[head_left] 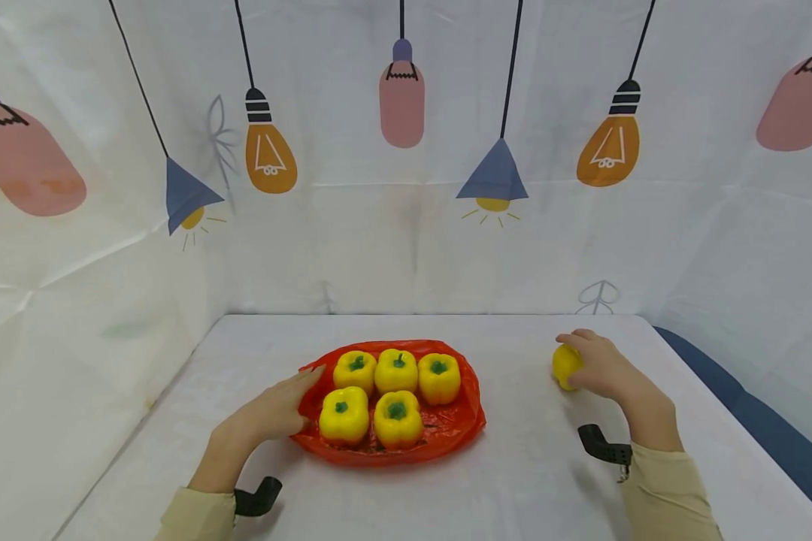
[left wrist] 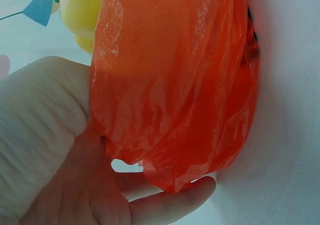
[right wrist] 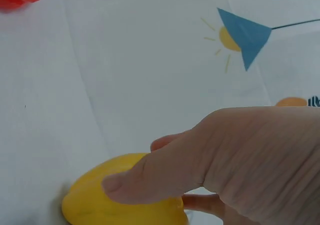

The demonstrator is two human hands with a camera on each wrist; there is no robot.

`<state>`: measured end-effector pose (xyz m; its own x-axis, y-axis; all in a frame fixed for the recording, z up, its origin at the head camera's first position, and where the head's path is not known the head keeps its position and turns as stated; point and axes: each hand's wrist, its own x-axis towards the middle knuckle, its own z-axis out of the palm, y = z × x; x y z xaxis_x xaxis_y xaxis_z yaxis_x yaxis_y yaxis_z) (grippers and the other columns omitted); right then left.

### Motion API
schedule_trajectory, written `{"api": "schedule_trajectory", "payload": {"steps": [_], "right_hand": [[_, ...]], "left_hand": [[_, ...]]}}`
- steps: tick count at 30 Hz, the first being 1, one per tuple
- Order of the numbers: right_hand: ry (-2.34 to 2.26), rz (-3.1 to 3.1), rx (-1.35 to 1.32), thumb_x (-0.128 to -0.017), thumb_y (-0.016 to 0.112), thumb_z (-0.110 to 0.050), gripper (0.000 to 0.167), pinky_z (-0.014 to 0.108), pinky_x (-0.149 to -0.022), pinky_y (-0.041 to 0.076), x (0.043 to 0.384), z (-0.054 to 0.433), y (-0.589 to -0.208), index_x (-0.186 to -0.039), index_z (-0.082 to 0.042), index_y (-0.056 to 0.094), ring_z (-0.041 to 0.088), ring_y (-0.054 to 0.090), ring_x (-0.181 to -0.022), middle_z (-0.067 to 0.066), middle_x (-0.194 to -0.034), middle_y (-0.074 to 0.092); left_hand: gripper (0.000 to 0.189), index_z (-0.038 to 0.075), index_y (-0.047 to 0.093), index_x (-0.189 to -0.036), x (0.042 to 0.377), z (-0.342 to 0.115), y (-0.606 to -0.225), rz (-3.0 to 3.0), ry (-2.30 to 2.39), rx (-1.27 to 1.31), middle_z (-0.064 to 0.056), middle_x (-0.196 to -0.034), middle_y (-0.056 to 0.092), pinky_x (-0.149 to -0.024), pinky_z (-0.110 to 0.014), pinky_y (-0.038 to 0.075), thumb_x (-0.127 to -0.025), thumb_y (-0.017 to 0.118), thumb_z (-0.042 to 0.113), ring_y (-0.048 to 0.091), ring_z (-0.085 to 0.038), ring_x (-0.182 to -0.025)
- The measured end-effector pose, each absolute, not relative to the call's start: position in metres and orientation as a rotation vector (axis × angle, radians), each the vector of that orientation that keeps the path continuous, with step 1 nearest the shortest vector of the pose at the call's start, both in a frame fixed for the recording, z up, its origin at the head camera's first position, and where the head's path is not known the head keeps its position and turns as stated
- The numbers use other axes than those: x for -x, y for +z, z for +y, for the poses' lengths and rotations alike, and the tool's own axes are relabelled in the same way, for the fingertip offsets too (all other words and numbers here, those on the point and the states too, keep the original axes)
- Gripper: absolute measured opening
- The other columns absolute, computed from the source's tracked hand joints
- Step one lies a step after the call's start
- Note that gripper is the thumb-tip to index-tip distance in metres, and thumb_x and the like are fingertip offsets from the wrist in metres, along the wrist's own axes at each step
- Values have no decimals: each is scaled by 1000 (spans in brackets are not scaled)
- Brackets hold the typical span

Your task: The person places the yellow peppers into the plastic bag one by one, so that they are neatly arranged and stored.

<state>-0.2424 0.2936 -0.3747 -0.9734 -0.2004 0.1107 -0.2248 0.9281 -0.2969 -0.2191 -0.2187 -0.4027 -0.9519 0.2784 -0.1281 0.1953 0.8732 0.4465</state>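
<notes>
My right hand (head_left: 601, 366) holds a yellow bell pepper (head_left: 565, 366) at the right side of the table. In the right wrist view the thumb lies along the side of this pepper (right wrist: 115, 200), with the other fingers partly hidden behind it. My left hand (head_left: 277, 406) rests against the left rim of a red plastic bag (head_left: 456, 436) spread out in an oval. Several yellow bell peppers (head_left: 397, 419) with green stems sit in two rows on the bag. In the left wrist view, extended fingers (left wrist: 170, 202) touch the bag's edge (left wrist: 170, 135); the thumb is mostly hidden.
A white cloth covers the table (head_left: 514, 481). White sheets (head_left: 413, 248) printed with lamps and bulbs hang behind and to the left. A dark blue surface (head_left: 737, 398) shows past the table's right edge. Each wrist wears a black camera mount (head_left: 604, 445).
</notes>
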Motion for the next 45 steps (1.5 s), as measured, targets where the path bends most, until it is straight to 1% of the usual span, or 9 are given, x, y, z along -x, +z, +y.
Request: {"api": "schedule_trajectory", "payload": {"steps": [2,5,10,19,23,28,37,45], "right_hand": [[474,-2998,-335,-69,72,-3,65,64,-90,47,244,297,-376,-131,4,56,51,48,-107,33,-131,49],[487,-3012,-318,-69,70,-2,66,64,-91,46,246,302,-379,-133,4,55,49,51,-107,33,-131,51],[517,-3056,-284,-72,71,-7,68,63,-94,46,247,306,-381,-137,3,53,44,54,-109,32,-132,53],[572,-3086,-328,-72,75,-13,68,65,-96,45,242,299,-374,-136,0,56,42,53,-110,31,-135,53],[599,-3057,-367,-72,75,-13,67,62,-93,47,238,292,-369,-136,-1,56,38,54,-107,28,-134,55],[656,-3022,-411,-73,74,-14,68,54,-89,50,230,279,-358,-138,-4,56,33,53,-104,23,-134,57],[730,-3005,-473,-75,76,-17,67,41,-83,51,213,252,-334,-138,-11,56,26,53,-102,13,-130,60],[749,-2972,-542,-79,77,-19,64,43,-86,54,204,230,-328,-139,-13,56,25,54,-104,9,-126,61]], "left_hand": [[81,9,36,-154,219,-218,-402,2855,657,-357,-15,-158,39,-114,-63,34,-79,66,2,37,-38,-144],[81,9,36,-154,219,-218,-402,2855,654,-356,-15,-158,39,-114,-63,34,-79,67,2,38,-39,-144],[81,9,37,-154,218,-217,-402,2858,630,-351,-16,-158,39,-113,-64,35,-79,67,4,38,-40,-143],[82,10,36,-154,217,-216,-401,2857,624,-329,-15,-158,39,-113,-64,36,-78,68,5,38,-39,-143],[82,10,36,-154,217,-216,-401,2857,624,-329,-15,-158,39,-112,-64,36,-78,68,5,38,-39,-143],[82,10,36,-154,217,-216,-401,2856,623,-332,-16,-158,38,-113,-64,35,-78,68,5,37,-40,-144],[81,8,37,-154,219,-218,-404,2870,615,-344,-17,-157,40,-114,-63,34,-79,69,5,38,-40,-144],[81,9,37,-154,219,-218,-405,2859,613,-335,-16,-157,39,-113,-64,34,-80,68,5,37,-40,-144]]}}
